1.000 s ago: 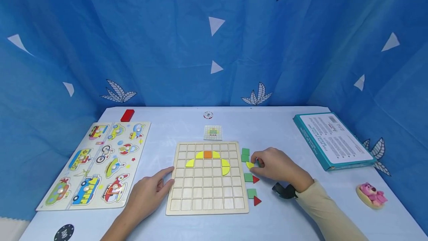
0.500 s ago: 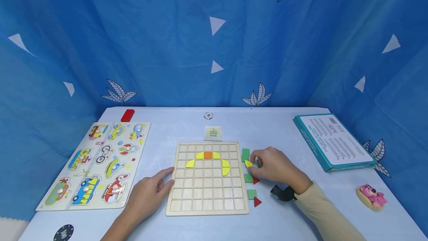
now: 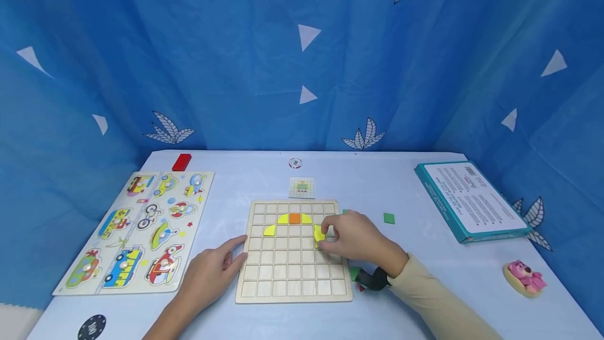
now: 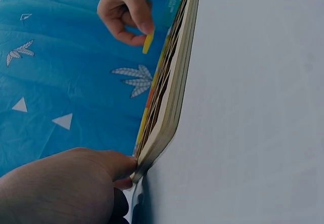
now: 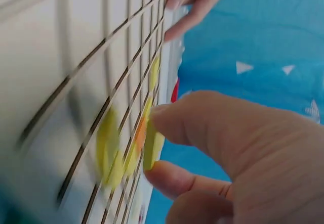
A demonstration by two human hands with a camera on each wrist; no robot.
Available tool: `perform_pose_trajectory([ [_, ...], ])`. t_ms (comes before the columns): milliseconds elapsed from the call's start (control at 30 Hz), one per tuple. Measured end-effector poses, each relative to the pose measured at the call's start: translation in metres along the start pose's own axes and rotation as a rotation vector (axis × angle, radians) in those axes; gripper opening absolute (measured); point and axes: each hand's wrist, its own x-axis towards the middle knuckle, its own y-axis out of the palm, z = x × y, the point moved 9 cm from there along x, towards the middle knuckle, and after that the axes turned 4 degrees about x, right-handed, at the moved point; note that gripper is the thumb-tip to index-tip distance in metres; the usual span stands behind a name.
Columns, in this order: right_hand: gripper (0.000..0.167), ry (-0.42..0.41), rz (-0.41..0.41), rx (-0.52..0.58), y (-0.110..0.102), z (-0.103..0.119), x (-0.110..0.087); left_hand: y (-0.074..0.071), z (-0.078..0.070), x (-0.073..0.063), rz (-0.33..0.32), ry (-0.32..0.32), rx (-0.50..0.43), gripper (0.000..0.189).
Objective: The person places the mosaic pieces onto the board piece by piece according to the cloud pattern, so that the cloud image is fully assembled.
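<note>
A square wooden grid board (image 3: pixel 321 299) lies in the middle of the table. On it are an orange square tile (image 3: pixel 294 218) and several yellow quarter-round tiles (image 3: pixel 269 231). My right hand (image 3: pixel 356 237) is over the right part of the board, pinching a yellow quarter-round tile (image 5: pixel 150 145) between thumb and finger; that tile also shows in the left wrist view, raised off the grid. My left hand (image 3: pixel 209 274) touches the board's left edge with extended thumb and index finger. Green and red tiles beside the board are mostly covered by the right hand and wrist.
A small pattern card (image 3: pixel 302 188) lies behind the board, with a chip (image 3: pixel 295 163) beyond it. At left are a vehicle puzzle (image 3: pixel 137 235), a red block (image 3: pixel 181 162) and a black chip (image 3: pixel 92 327). At right are a green tile (image 3: pixel 389 218), a teal box (image 3: pixel 472 201) and a pink figurine (image 3: pixel 525 275).
My right hand has picked up the yellow quarter-round tile from beside the board and carried it left over the grid. A green tile at right is now uncovered. My left hand stays put.
</note>
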Motion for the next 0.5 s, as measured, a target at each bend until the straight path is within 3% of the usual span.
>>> perform_pose_trajectory([
  [333, 0.018, -0.117, 0.038, -0.027, 0.032, 0.048, 0.024, -0.001, -0.001, 0.0, -0.014, 0.015, 0.007, 0.037],
  [500, 0.017, -0.159, 0.039, -0.047, 0.037, 0.068, 0.034, 0.0, 0.001, 0.0, 0.008, -0.006, 0.009, 0.037],
])
